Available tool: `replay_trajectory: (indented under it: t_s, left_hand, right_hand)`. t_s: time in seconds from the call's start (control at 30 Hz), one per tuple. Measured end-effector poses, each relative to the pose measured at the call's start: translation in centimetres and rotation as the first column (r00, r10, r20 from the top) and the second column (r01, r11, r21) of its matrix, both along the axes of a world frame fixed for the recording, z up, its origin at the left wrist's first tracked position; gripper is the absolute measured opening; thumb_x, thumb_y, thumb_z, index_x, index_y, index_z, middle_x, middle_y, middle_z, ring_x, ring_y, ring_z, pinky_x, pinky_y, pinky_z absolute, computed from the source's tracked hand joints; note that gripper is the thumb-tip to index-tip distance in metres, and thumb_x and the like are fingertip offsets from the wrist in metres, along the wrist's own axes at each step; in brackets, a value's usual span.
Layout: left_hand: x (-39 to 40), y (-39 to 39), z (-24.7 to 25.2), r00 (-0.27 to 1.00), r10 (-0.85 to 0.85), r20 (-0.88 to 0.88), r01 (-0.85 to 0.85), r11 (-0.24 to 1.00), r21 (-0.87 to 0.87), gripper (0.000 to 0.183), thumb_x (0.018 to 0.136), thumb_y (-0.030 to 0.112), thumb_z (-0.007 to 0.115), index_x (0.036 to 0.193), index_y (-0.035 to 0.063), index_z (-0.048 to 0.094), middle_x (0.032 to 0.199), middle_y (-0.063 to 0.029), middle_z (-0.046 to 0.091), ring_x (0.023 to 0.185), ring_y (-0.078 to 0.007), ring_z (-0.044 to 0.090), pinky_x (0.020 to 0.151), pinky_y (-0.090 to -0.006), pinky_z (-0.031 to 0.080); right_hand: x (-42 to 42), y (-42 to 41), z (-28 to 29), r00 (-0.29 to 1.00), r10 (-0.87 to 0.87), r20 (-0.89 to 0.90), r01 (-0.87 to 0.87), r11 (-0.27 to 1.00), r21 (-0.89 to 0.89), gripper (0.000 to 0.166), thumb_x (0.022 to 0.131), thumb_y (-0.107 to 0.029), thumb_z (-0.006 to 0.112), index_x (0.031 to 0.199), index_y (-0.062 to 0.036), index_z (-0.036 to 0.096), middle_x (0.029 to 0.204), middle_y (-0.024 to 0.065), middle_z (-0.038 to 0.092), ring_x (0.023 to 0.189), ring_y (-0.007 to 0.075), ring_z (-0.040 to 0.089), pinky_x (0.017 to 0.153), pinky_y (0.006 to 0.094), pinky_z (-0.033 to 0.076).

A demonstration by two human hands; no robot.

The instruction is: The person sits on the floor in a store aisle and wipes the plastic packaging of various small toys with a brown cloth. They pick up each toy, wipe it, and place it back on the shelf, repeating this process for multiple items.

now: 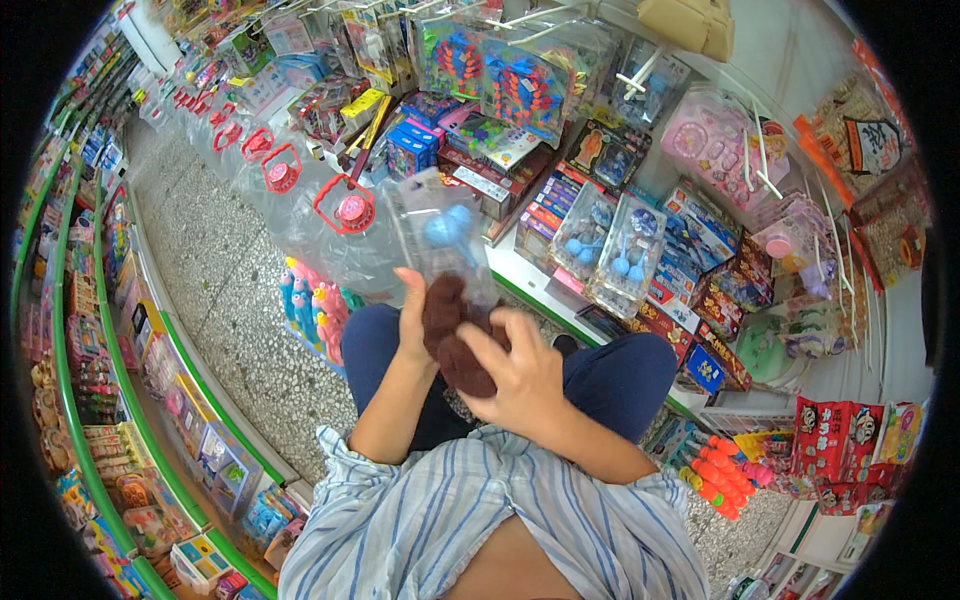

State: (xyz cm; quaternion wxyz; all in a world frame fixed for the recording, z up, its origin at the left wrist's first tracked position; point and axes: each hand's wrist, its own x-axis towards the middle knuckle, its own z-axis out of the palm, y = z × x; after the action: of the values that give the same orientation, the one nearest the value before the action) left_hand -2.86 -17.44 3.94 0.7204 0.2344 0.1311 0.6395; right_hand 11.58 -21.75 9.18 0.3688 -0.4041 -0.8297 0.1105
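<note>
My left hand (415,319) holds a clear plastic package (420,196) with light blue ball-ended toys (450,226) inside, thumb raised along its left edge. A dark brown cloth (456,349) is bunched over the package's near end, between both hands. From the right, my right hand (525,367) grips the cloth with bent fingers. The package's lower part is hidden under cloth and fingers. Both hands are above my lap, between my bent knees.
Large clear plastic jugs with red handles (352,211) line the speckled floor (217,277). Colourful toy bottles (319,300) stand by my left knee. Ahead, a white shelf (517,259) carries boxed toys and similar packages (630,240), below metal hooks (641,75). Green-edged shelves (112,322) run along the left.
</note>
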Motion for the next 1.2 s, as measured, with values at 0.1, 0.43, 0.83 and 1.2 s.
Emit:
replay_trajectory:
  t_s: [0.1, 0.43, 0.83, 1.2]
  left_hand:
    - [-1.1, 1.3, 1.7, 0.961, 0.221, -0.166, -0.228, 0.973, -0.022, 0.079, 0.089, 0.068, 0.032, 0.136, 0.0045, 0.038, 0.128, -0.0114, 0.050, 0.118, -0.0267, 0.049, 0.100, -0.0418, 0.041]
    - [0.1, 0.4, 2.0, 0.998, -0.055, 0.009, 0.056, 0.993, -0.100, 0.086, 0.087, 0.071, 0.033, 0.141, 0.0038, 0.031, 0.135, -0.0163, 0.045, 0.124, -0.0315, 0.045, 0.103, -0.0466, 0.038]
    - [-0.1, -1.1, 0.8, 0.950, -0.137, -0.281, 0.126, 0.990, -0.057, 0.084, 0.077, 0.044, 0.075, 0.137, 0.0028, 0.035, 0.130, -0.0101, 0.050, 0.120, -0.0211, 0.050, 0.100, -0.0380, 0.043]
    - [-2.3, 1.1, -0.1, 0.995, -0.075, -0.060, 0.066, 0.987, -0.148, 0.062, 0.097, 0.053, 0.033, 0.133, 0.0037, 0.041, 0.122, -0.0134, 0.055, 0.114, -0.0270, 0.054, 0.098, -0.0444, 0.044]
  right_hand:
    - [1.4, -1.7, -4.1, 0.999, 0.033, 0.039, -0.030, 0.996, -0.088, 0.058, 0.053, -0.023, 0.081, 0.107, -0.0127, 0.063, 0.099, 0.0103, 0.053, 0.083, 0.0279, 0.059, 0.065, 0.0368, 0.051]
    - [5.3, 1.7, 3.6, 0.916, -0.009, -0.401, 0.031, 0.998, 0.048, 0.049, 0.062, -0.004, 0.078, 0.108, 0.0006, 0.060, 0.107, 0.0122, 0.053, 0.099, 0.0287, 0.052, 0.086, 0.0358, 0.043]
    - [2.0, 2.8, 0.1, 0.948, -0.103, -0.301, 0.114, 0.993, 0.020, 0.053, 0.055, -0.020, 0.081, 0.103, -0.0087, 0.063, 0.101, 0.0126, 0.052, 0.089, 0.0322, 0.058, 0.072, 0.0394, 0.049]
    - [3.2, -1.1, -3.5, 0.994, 0.000, -0.108, -0.006, 0.999, -0.049, 0.055, 0.051, -0.025, 0.084, 0.101, -0.0103, 0.066, 0.099, 0.0094, 0.055, 0.085, 0.0279, 0.060, 0.066, 0.0374, 0.050]
